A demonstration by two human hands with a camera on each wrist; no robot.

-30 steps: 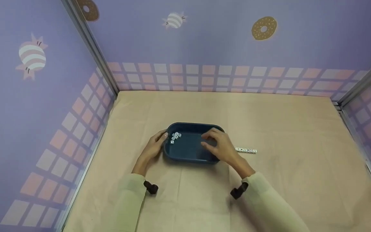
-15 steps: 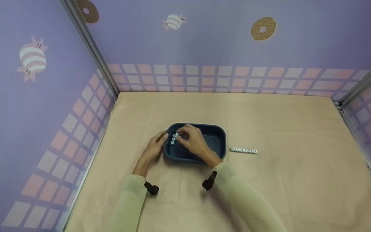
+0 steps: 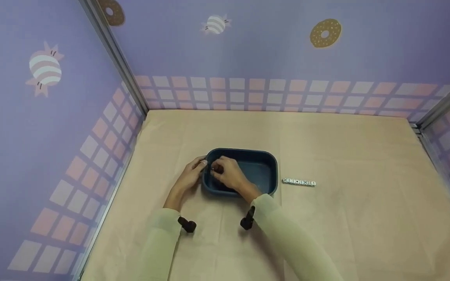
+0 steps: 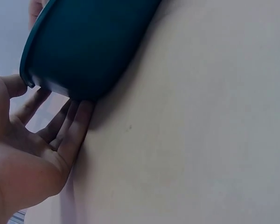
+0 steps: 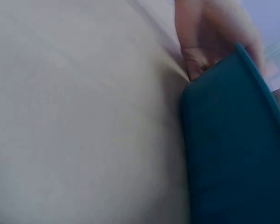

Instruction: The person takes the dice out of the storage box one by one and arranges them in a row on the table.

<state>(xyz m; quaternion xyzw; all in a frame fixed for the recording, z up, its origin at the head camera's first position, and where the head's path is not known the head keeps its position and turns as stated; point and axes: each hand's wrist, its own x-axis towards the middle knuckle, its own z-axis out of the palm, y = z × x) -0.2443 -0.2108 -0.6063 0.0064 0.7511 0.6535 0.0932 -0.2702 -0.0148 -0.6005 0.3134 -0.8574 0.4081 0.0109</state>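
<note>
A dark blue rectangular tray (image 3: 258,171) with rounded corners sits on the table. My left hand (image 3: 190,175) holds its left end, the thumb at the rim and the other fingers against the outer wall; the left wrist view shows this grip on the tray (image 4: 88,51). Inside the tray, at the left end, my right hand (image 3: 229,173) has its fingers and thumb curled together over the small white dice there, which are hidden behind it. In the right wrist view the tray's wall (image 5: 233,140) conceals most of that hand.
To the right of the tray, a straight row of several white dice (image 3: 299,182) lies on the beige cloth (image 3: 346,218). Patterned purple panels (image 3: 264,50) stand at the back and on both sides of the table.
My right hand has moved left across the tray from its right end to the dice, and its fingers have closed in over them. The left hand keeps its hold on the tray.
</note>
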